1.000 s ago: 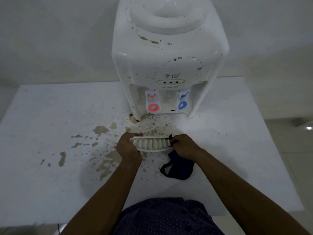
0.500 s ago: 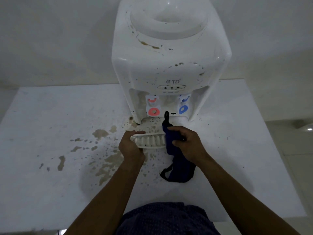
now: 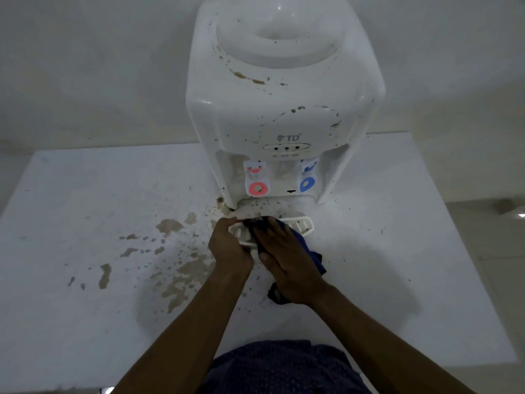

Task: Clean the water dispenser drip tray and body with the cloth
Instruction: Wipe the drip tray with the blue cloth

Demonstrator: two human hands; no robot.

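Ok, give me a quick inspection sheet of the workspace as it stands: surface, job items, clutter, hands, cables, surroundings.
Surface: white table, brown stains splashed left of and in front of the dispenser.
Job's things: water dispenser upright, body brown-speckled; drip tray out of its slot, in front of it; dark blue cloth on the tray.
Clutter: nothing seen.
Hands: left hand grips the tray's left end; right hand presses the cloth onto it.
Cables: nothing seen.
Surroundings: pale wall behind, tiled floor at right.
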